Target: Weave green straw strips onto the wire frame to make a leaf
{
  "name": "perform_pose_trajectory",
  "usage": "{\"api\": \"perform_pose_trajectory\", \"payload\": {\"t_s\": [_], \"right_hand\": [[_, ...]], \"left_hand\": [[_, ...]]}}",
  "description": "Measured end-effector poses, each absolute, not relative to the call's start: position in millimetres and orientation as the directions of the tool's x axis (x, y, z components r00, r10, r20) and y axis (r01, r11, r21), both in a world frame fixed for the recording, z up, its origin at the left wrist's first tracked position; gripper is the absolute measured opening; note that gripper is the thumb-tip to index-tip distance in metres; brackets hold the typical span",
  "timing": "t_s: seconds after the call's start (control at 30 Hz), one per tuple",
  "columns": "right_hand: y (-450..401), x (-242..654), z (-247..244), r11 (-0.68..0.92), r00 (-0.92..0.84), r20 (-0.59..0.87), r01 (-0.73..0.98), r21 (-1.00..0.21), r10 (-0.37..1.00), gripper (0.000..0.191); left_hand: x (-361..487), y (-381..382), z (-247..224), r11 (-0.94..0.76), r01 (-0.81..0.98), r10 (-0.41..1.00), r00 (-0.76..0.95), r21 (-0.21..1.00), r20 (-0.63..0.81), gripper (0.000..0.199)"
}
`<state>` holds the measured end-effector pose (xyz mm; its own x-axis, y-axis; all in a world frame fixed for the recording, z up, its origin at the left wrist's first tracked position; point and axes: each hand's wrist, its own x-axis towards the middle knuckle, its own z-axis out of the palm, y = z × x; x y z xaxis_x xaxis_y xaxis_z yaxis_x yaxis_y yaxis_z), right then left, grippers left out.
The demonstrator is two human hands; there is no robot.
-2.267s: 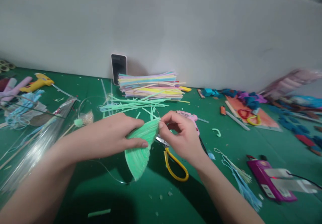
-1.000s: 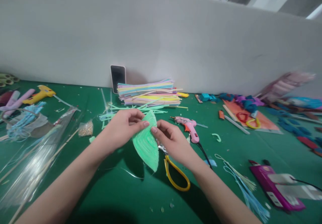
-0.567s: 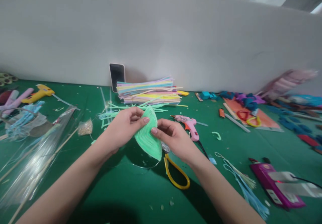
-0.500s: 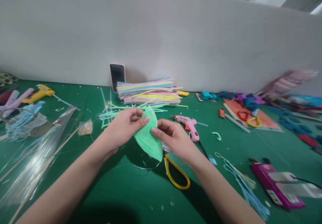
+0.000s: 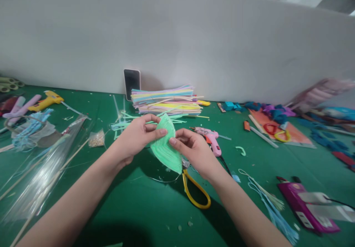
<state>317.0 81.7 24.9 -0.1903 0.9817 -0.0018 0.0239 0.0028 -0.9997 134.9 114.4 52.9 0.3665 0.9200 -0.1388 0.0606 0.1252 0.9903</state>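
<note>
Between my two hands is a light green, ridged, leaf-shaped piece point(image 5: 165, 152) made of fuzzy strips, held above the table. My left hand point(image 5: 141, 134) pinches its upper left side, thumb on the near face and fingers behind. On its right edge, my right hand point(image 5: 191, 147) pinches it between thumb and fingers. A thin wire trails from its lower tip. Yellow-handled scissors point(image 5: 196, 189) lie under and beside my right hand, their blades partly hidden. Just beyond that hand rests a pink glue gun point(image 5: 212, 139).
Behind my hands are a bundle of pastel pipe cleaners point(image 5: 166, 101) and a phone point(image 5: 132, 82) leaning on the wall. A yellow glue gun point(image 5: 50, 100), a bag of beads point(image 5: 97, 138) and plastic sleeves point(image 5: 55, 162) lie left. A magenta power strip point(image 5: 303, 204) is at right.
The green piece has tilted slightly, its lower tip shifting up and to the right. Both hands keep their pinch. The whole view has shifted a little.
</note>
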Motion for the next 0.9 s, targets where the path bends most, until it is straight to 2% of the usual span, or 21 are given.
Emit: {"api": "perform_pose_trajectory", "payload": {"t_s": [0.1,0.23,0.5,0.6,0.73,0.9], "right_hand": [[82,317,27,0.033,-0.162,0.028,0.028,-0.999,0.986,0.031],[84,318,26,0.043,-0.148,0.039,0.024,-0.999,0.988,0.032],[83,319,26,0.086,-0.141,0.071,0.103,-0.991,0.988,0.028],[79,318,33,0.109,-0.115,0.093,0.145,-0.983,0.989,0.026],[77,318,38,0.108,-0.058,0.1,0.16,-0.981,0.993,0.027],[78,319,36,0.099,-0.059,0.091,0.139,-0.985,0.994,0.028]], "left_hand": [[133,115,55,0.076,0.06,0.902,0.421,0.995,-0.094,0.029],[130,116,58,-0.047,0.228,0.898,0.436,0.973,-0.059,0.024],[126,119,56,0.022,0.131,0.863,0.499,0.991,-0.085,0.023],[123,119,60,0.004,0.196,0.831,0.544,0.981,-0.113,0.019],[119,119,65,-0.011,0.278,0.718,0.67,0.961,-0.186,0.018],[120,119,62,-0.045,0.285,0.733,0.66,0.958,-0.162,0.016]]}}
